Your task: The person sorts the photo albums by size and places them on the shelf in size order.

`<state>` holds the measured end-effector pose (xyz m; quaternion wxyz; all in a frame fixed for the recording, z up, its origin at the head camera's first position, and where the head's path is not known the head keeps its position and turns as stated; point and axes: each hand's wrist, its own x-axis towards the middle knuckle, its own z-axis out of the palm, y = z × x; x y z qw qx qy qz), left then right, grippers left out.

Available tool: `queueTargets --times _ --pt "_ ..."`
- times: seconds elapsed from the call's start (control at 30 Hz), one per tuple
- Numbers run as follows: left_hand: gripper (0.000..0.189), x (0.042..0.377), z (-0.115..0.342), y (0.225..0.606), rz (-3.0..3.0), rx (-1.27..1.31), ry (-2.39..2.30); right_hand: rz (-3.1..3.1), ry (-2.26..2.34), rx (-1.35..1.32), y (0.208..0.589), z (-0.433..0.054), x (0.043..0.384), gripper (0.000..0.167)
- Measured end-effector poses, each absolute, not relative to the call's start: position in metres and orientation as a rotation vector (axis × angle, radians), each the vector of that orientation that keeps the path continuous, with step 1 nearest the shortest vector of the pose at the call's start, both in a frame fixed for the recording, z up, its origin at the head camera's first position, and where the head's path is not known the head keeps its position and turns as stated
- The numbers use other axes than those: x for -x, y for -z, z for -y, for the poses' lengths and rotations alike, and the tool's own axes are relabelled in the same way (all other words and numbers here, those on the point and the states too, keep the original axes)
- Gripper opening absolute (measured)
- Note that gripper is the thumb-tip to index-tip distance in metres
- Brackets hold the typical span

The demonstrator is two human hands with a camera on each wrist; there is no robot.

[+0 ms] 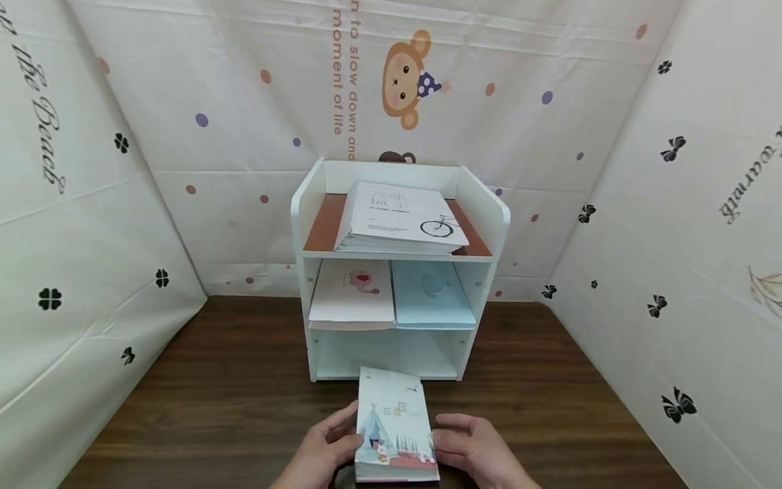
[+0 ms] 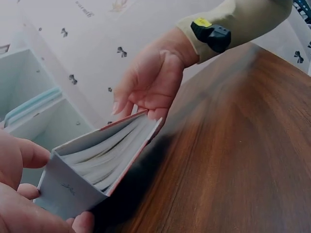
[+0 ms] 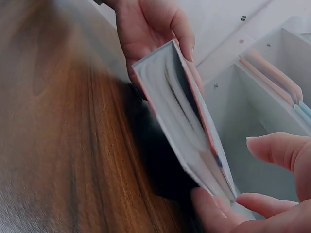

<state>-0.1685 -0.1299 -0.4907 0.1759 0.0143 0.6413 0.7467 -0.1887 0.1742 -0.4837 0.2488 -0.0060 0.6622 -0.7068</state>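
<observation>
In the head view a pale hardcover book (image 1: 395, 424) with a tent drawing on its cover lies between the two hands, in front of the white shelf. My left hand (image 1: 325, 441) grips it along its left side; the left wrist view shows fingers around the grey spine (image 2: 73, 187). At the opposite side, my right hand (image 1: 473, 445) touches the book's edge with its fingertips, and in the right wrist view its thumb (image 3: 272, 145) stands apart from the cover. Page edges (image 3: 180, 104) show between the slightly spread covers. The book is tilted, with dark shadow beneath it.
A white shelf unit (image 1: 299, 224) stands at the back. White books (image 1: 403, 217) with a bicycle picture lie on its top. The middle level holds pink booklets (image 1: 352, 292) and light blue booklets (image 1: 432, 293). Printed cloth walls (image 1: 244, 81) enclose the brown wooden table (image 1: 244, 380).
</observation>
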Motion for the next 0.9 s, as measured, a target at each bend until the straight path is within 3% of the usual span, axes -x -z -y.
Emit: queueTargets --times 0.33,0.9 --pt "0.073 0.166 0.137 0.497 -1.726 -0.060 -2.130 -2.016 1.775 0.082 0.481 -0.166 0.184 0.066" --pt "0.090 0.160 0.144 0.490 -1.633 -0.135 -2.022 -1.846 1.883 0.094 0.479 -0.159 0.175 0.075"
